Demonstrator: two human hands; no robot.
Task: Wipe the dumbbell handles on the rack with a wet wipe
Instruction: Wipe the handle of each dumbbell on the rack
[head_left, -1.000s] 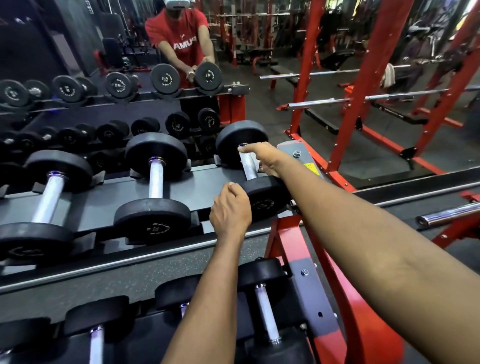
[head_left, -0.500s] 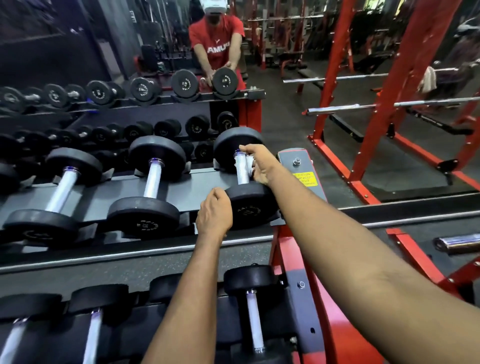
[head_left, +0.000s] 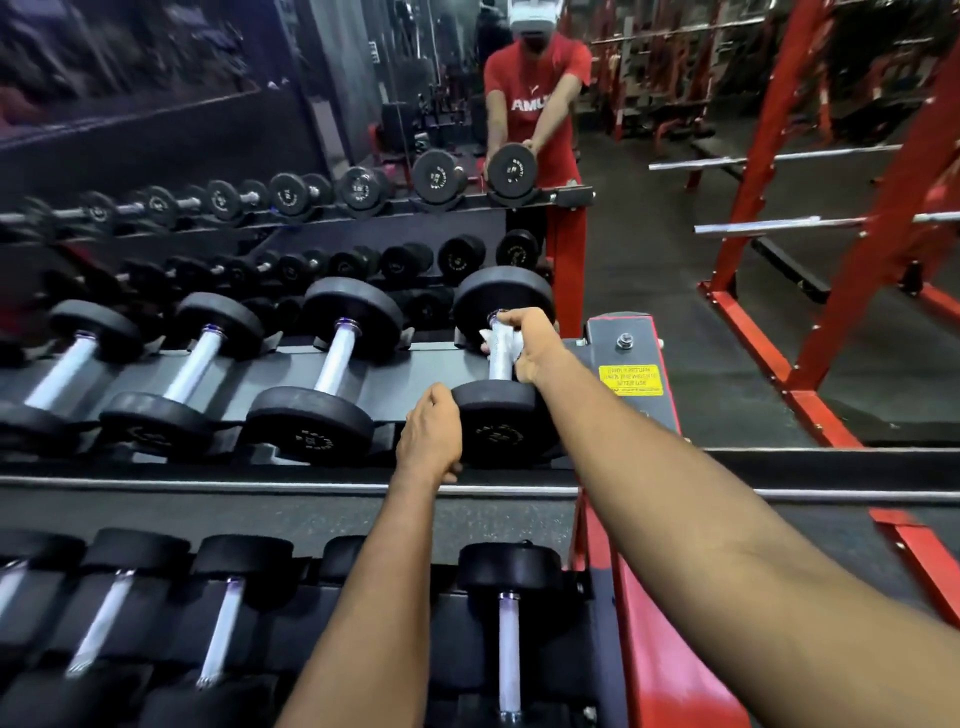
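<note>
right hand (head_left: 536, 347) and wet wipe (head_left: 500, 339) round the endmost dumbbell handle (head_left: 500, 368), left hand (head_left: 430, 435) round its near head (head_left: 503, 427)

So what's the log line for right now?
right hand: holds wipe round handle | left hand: grips dumbbell end

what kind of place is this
Most likely a gym's free-weight area: a tiered rack of black dumbbells, red squat racks holding steel bars, and a wall mirror behind.
</note>
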